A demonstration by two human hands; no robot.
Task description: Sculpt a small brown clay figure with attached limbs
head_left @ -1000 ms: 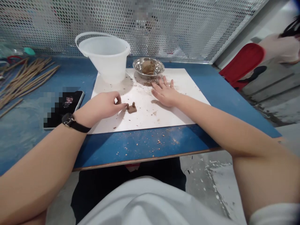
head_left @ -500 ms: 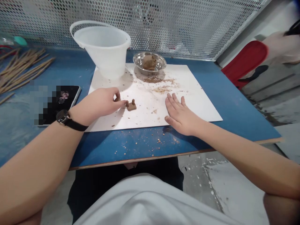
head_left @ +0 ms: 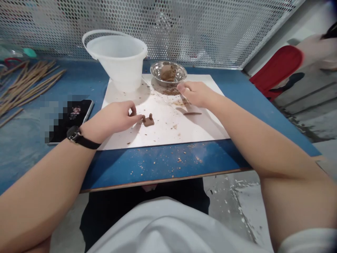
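A small brown clay piece (head_left: 149, 122), a flat slab with short upright pegs, lies on the white board (head_left: 163, 135). The thumb of my left hand (head_left: 119, 115) touches its left peg, with the index finger curled beside it. My right hand (head_left: 197, 94) is raised over the board, just in front of the steel bowl (head_left: 155, 72). Its fingers are drawn together and point left; what they hold, if anything, is hidden. Below it a thin brown clay strip (head_left: 192, 113) rests on the board. A clay lump (head_left: 167, 72) sits in the bowl.
A white bucket (head_left: 118, 65) stands at the back left of the board. Further left are a phone (head_left: 76, 116) and a pile of thin sticks (head_left: 34, 82). Crumbs lie along the front of the blue table (head_left: 158, 163). A perforated metal screen (head_left: 200, 31) rises behind.
My right hand has lifted from lying flat on the board, moving away from me towards the bowl, its fingers drawing together. The clay strip now shows. My left hand stays at the clay piece.
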